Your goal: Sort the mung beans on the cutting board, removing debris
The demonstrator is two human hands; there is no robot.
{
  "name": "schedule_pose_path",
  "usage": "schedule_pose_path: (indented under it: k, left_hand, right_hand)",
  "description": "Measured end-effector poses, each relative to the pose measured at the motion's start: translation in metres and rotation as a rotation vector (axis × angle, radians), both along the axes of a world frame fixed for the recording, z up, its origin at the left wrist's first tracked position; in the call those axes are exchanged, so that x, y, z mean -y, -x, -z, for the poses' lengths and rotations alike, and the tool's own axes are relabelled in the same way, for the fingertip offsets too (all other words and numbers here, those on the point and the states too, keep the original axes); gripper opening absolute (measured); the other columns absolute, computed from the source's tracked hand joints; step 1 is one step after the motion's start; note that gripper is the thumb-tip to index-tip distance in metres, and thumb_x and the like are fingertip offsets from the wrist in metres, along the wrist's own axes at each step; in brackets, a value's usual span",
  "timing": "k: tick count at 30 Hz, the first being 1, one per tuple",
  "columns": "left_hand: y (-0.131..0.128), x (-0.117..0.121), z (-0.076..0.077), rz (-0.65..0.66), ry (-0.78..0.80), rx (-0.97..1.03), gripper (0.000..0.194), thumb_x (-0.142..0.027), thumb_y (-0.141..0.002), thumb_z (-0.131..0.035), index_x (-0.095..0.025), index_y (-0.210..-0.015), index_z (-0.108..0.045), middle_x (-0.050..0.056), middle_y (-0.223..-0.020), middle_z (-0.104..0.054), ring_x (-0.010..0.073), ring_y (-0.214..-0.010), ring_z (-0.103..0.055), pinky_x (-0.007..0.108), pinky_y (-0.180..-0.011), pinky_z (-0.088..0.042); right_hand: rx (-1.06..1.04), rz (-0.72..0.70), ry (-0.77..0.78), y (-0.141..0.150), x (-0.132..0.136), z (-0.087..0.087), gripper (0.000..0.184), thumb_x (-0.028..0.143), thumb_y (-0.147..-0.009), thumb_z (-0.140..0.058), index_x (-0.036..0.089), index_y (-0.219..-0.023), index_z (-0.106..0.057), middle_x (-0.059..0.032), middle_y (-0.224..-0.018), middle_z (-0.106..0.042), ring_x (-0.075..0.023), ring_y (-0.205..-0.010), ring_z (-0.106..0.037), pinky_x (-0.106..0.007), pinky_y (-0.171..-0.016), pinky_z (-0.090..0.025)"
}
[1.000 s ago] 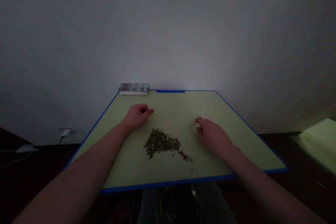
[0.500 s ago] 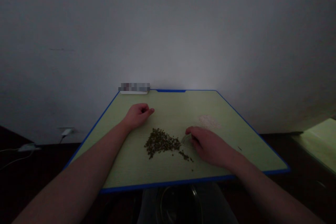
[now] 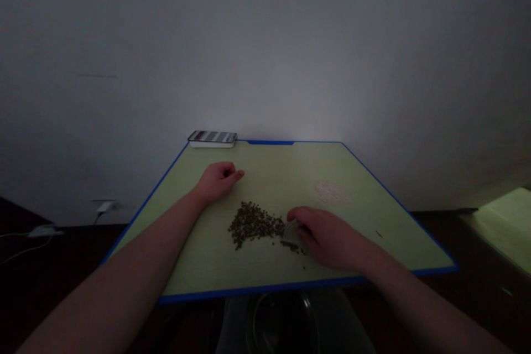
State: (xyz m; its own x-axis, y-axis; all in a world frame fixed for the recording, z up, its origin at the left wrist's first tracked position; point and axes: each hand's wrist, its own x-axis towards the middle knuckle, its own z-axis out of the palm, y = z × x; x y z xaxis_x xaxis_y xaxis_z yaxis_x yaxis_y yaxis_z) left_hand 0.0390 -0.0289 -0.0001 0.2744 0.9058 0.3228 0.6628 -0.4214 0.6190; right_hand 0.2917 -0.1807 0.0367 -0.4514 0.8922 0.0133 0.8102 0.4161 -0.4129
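Note:
My right hand [image 3: 327, 238] is shut on a small clear plastic scoop [image 3: 292, 231], whose rim sits at the lower right edge of a pile of small dark green seeds [image 3: 251, 225]. My left hand [image 3: 218, 181] rests curled on the board above the pile, holding nothing and not touching the seeds. Both lie on a pale green board with a blue edge [image 3: 265, 288]. A thin trail of seeds runs out beneath the scoop.
A pale patch of fine grains [image 3: 331, 192] lies on the board at the right. A phone [image 3: 212, 136] sits on a white box [image 3: 212, 144] at the far edge. A glass bowl [image 3: 282, 325] is below the near edge. A wall socket [image 3: 105, 206] has a white cable.
My right hand has moved left and nearer me, carrying the clear scoop to the pile's lower right edge. My left hand has not moved.

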Motion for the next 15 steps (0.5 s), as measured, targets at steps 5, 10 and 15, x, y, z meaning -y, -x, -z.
schedule_pose_path:
  k: [5,10,15]
  left_hand:
    - [0.0,0.001,-0.001,-0.009,0.008,-0.004,0.039,-0.049,-0.073,-0.05,-0.017,-0.053,-0.043,-0.005,-0.049,-0.035,0.008,-0.049,-0.033,0.024,-0.049,-0.025]
    - [-0.001,0.0,-0.001,-0.013,-0.001,-0.023,0.039,-0.049,-0.074,-0.049,-0.017,-0.052,-0.043,-0.005,-0.048,-0.034,0.008,-0.049,-0.033,0.024,-0.049,-0.025]
    - [-0.001,-0.001,0.001,-0.01,0.003,-0.017,0.04,-0.05,-0.073,-0.05,-0.017,-0.052,-0.044,-0.005,-0.048,-0.035,0.0081,-0.049,-0.033,0.024,-0.049,-0.025]
  right_hand:
    - [-0.018,-0.022,0.048,0.003,0.004,-0.003,0.028,0.009,-0.08,-0.043,0.019,-0.104,-0.056,-0.0067,-0.099,-0.063,-0.0173,-0.087,-0.056,-0.027,-0.075,-0.04]
    - [-0.025,-0.023,0.102,0.003,0.013,-0.006,0.025,0.009,-0.081,-0.043,0.019,-0.099,-0.057,-0.0059,-0.094,-0.063,-0.0167,-0.085,-0.056,-0.027,-0.074,-0.039]
    - [-0.021,0.011,0.107,0.002,0.023,-0.005,0.024,0.008,-0.078,-0.044,0.019,-0.096,-0.056,-0.0054,-0.09,-0.063,-0.0166,-0.081,-0.055,-0.026,-0.069,-0.038]
